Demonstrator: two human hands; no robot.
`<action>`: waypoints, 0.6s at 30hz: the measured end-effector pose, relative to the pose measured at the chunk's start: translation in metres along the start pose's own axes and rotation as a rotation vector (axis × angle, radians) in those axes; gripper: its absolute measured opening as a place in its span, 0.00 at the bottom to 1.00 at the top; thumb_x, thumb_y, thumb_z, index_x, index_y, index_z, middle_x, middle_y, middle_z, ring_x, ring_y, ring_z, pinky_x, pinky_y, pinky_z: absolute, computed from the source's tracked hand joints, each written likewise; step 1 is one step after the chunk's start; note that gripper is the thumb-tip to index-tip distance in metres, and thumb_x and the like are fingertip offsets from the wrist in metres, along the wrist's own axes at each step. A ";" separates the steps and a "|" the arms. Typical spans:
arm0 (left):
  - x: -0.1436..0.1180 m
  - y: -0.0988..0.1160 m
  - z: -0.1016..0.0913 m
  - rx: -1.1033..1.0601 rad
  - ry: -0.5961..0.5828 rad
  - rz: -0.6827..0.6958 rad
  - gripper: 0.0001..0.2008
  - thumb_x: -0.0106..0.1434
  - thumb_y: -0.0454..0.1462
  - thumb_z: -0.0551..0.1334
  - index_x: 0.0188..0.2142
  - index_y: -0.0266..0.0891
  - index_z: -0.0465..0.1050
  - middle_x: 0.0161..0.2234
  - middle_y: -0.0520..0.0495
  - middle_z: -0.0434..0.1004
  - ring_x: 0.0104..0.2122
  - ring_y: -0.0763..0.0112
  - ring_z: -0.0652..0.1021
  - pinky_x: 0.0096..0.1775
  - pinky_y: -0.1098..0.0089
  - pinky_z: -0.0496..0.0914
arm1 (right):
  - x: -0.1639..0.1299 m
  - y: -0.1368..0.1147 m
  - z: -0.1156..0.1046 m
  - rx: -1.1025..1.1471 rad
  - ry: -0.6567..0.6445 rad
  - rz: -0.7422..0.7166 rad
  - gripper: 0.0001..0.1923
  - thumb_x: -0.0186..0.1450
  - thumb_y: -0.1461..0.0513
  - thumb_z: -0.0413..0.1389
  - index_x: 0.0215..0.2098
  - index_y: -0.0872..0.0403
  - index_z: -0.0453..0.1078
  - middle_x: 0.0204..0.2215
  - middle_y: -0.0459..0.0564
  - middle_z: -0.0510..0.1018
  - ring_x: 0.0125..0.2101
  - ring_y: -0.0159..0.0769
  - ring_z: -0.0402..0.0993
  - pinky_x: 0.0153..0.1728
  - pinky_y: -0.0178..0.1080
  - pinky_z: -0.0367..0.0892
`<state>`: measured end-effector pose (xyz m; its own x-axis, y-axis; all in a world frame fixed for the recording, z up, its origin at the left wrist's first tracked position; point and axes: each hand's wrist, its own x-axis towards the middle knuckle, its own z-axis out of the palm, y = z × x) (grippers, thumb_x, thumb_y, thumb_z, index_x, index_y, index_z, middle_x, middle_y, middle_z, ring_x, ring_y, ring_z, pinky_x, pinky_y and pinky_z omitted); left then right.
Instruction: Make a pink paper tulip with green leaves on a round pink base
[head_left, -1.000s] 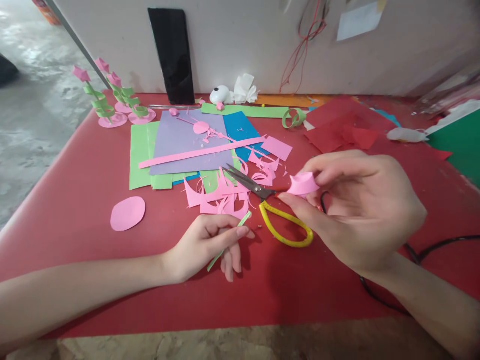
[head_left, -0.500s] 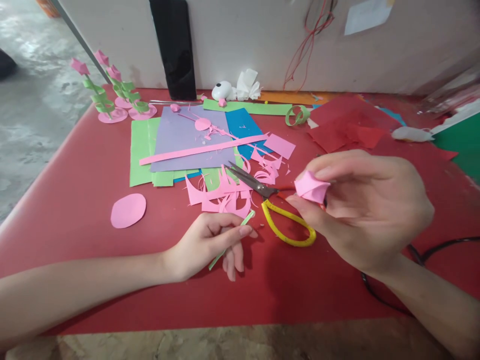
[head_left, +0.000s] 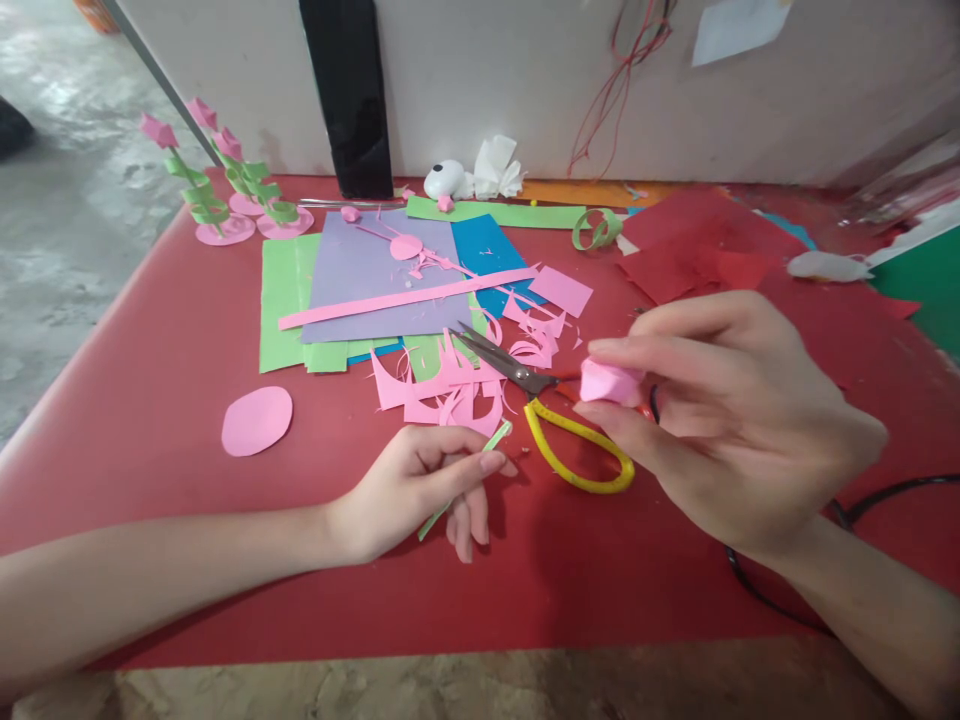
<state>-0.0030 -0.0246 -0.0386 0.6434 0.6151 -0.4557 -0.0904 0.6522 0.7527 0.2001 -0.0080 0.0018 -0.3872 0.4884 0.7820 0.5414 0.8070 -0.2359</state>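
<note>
We pinch a small pink paper bud (head_left: pixel 611 381) between the thumb and fingers of our right hand (head_left: pixel 739 420), raised just above the yellow-handled scissors (head_left: pixel 555 420) lying on the red table (head_left: pixel 150 400). Our left hand (head_left: pixel 420 490) rests on the table, closed on a thin green paper stem (head_left: pixel 466 478). Bud and stem are well apart, not yet joined. Three finished paper flowers (head_left: pixel 217 185) stand at the far left corner, and a pink oval (head_left: pixel 256 421) lies alone near the pink scraps (head_left: pixel 450 390), so by our judgement this flower is partway made.
</note>
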 end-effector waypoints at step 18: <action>-0.001 -0.002 0.000 0.007 -0.012 0.009 0.23 0.54 0.51 0.67 0.34 0.31 0.73 0.16 0.52 0.76 0.13 0.78 0.75 0.17 0.82 0.67 | -0.008 -0.003 -0.003 -0.007 -0.083 0.206 0.18 0.58 0.62 0.65 0.45 0.51 0.69 0.40 0.44 0.75 0.34 0.24 0.73 0.36 0.33 0.71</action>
<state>-0.0038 -0.0264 -0.0394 0.6515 0.6156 -0.4433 -0.0908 0.6434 0.7601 0.2041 -0.0149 -0.0015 -0.3280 0.6689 0.6671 0.6206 0.6849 -0.3817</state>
